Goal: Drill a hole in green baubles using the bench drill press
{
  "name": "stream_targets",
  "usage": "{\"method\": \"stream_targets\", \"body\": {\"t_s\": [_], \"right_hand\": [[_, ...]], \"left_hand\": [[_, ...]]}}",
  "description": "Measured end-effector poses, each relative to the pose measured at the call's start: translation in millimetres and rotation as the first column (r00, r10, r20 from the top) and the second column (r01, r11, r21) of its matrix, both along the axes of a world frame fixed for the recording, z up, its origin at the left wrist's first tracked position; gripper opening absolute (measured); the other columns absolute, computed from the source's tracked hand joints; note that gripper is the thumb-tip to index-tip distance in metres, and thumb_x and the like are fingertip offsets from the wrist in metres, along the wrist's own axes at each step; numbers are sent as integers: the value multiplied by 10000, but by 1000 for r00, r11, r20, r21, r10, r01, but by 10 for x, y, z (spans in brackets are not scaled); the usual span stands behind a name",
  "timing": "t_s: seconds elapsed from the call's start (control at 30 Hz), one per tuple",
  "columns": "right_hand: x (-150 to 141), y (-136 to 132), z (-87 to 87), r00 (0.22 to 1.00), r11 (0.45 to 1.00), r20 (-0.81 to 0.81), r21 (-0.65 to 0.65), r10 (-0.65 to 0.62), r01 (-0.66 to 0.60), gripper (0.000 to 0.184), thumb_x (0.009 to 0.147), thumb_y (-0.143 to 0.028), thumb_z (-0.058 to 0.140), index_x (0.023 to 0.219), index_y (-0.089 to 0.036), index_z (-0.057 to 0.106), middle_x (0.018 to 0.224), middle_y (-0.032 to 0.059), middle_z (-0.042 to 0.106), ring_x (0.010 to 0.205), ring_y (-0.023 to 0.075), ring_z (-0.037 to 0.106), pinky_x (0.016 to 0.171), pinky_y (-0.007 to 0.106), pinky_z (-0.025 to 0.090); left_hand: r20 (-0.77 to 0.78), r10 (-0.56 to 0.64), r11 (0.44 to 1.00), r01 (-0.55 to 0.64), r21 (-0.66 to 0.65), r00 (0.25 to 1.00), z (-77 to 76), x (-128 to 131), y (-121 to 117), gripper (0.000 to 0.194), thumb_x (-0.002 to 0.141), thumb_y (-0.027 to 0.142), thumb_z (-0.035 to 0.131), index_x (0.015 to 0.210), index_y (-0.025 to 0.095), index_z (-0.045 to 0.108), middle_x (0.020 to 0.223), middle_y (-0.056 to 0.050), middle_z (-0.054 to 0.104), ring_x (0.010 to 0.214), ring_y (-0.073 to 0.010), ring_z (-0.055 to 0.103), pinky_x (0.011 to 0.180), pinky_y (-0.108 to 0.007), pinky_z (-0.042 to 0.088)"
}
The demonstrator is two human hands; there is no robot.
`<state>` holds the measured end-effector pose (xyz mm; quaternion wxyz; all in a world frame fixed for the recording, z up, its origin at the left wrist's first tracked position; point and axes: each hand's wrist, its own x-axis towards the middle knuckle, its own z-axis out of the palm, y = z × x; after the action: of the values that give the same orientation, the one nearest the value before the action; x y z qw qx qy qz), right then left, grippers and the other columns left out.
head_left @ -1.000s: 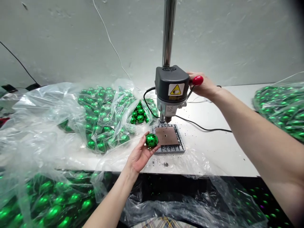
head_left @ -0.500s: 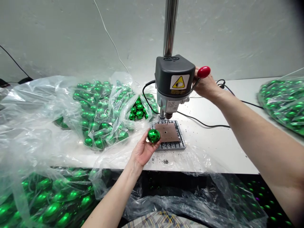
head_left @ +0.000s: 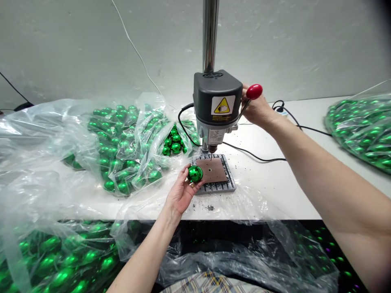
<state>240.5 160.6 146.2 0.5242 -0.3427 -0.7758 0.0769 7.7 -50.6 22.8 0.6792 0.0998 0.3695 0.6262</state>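
Observation:
My left hand (head_left: 181, 193) is closed around a shiny green ball ornament (head_left: 194, 174), holding it between thumb and fingers. The ball is at the left edge of a brown square board (head_left: 215, 171) with a small hole in its middle. That board lies on the slotted grey base (head_left: 229, 183) of a bench drill press (head_left: 217, 91), below its chuck. At the right side of the drill head is my right hand (head_left: 258, 109), just behind a lever with a red knob (head_left: 254, 91). The machine and knob hide most of its fingers, so its grip is unclear.
Clear plastic bags with many green balls lie left (head_left: 122, 142) and right (head_left: 363, 132) on the white table (head_left: 259, 199). More bagged balls (head_left: 61, 260) sit below the front edge. A black cable (head_left: 256, 156) runs right from the drill. Dark shavings are scattered around its base.
The view has shifted slightly, so the drill and table appear further left. Both hands stay in nearly the same places, the left still holding the green ball beside the board.

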Motion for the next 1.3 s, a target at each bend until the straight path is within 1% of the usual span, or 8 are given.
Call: {"method": "stream_targets", "body": {"t_s": [0.17, 0.4, 0.63, 0.77, 0.87, 1.03, 1.17, 1.3], "right_hand": [[68, -437, 100, 961, 999, -276, -32, 25, -35, 230, 929, -231, 567, 1117, -285, 688, 1181, 59, 706, 1111, 236, 663, 971, 461, 561], [-7, -876, 351, 874, 928, -433, -182, 220, -324, 373, 1003, -550, 455, 1024, -266, 695, 970, 74, 736, 865, 213, 701, 796, 413, 602], [-87, -865, 328, 889, 922, -421, -239, 183, -303, 328, 812, -625, 724, 923, -319, 687, 885, 6, 720, 740, 180, 651, 732, 388, 572], [-83, -859, 343, 896, 922, -406, -249, 180, -298, 282, 856, -588, 689, 945, -321, 667, 911, 19, 709, 766, 200, 647, 764, 418, 564], [-90, -972, 321, 917, 989, -392, -94, 69, -114, 164, 928, -465, 642, 997, -317, 632, 984, 40, 685, 854, 211, 656, 810, 421, 554], [-231, -1559, -178, 892, 978, -439, 116, -106, 173, 109, 1002, -379, 524, 933, -310, 573, 903, 32, 610, 821, 225, 625, 698, 406, 530], [-438, -2040, -867, 987, 935, -160, -347, 13, -68, 163, 953, -438, 619, 1017, -288, 627, 958, 41, 680, 835, 234, 659, 706, 411, 562], [-542, -2211, -1305, 981, 892, -177, -426, 80, -150, 271, 921, -414, 681, 1148, -285, 607, 1095, 52, 701, 928, 235, 699, 822, 422, 599]], "left_hand": [[-42, -73, 994, 76, 79, 996, 29, -40, -27, 471, 766, 46, 735, 1191, 212, 617, 1140, -57, 685, 980, -171, 705, 880, -328, 612], [-185, -155, 976, 180, 123, 970, 11, 5, 5, 551, 744, 233, 828, 1243, 265, 596, 1074, -48, 706, 893, -185, 717, 682, -238, 550], [-263, -158, 965, 206, 163, 952, -35, 63, -44, 604, 710, 229, 863, 1254, 230, 601, 1077, -49, 706, 770, -135, 690, 672, -231, 534], [-254, -198, 951, 248, 185, 947, -29, 49, -44, 654, 683, 225, 890, 1264, 242, 590, 1072, -51, 710, 772, -145, 697, 676, -231, 539], [-164, -188, 958, 218, 186, 968, -7, 57, -35, 484, 763, 383, 843, 1162, 222, 620, 1071, -67, 706, 872, -186, 706, 713, -264, 570], [-82, -144, 963, 159, 219, 986, 7, 103, -115, 390, 788, 290, 828, 1114, 242, 621, 1113, -31, 694, 1020, -193, 689, 911, -356, 573], [-82, -175, 954, 190, 233, 981, -54, 170, -247, 527, 723, 265, 879, 1181, 274, 621, 1127, -24, 693, 970, -176, 682, 798, -279, 543], [-138, -207, 950, 233, 208, 968, -105, 227, -346, 510, 723, 204, 867, 1180, 249, 646, 1116, -26, 695, 978, -148, 664, 856, -254, 510]]}}
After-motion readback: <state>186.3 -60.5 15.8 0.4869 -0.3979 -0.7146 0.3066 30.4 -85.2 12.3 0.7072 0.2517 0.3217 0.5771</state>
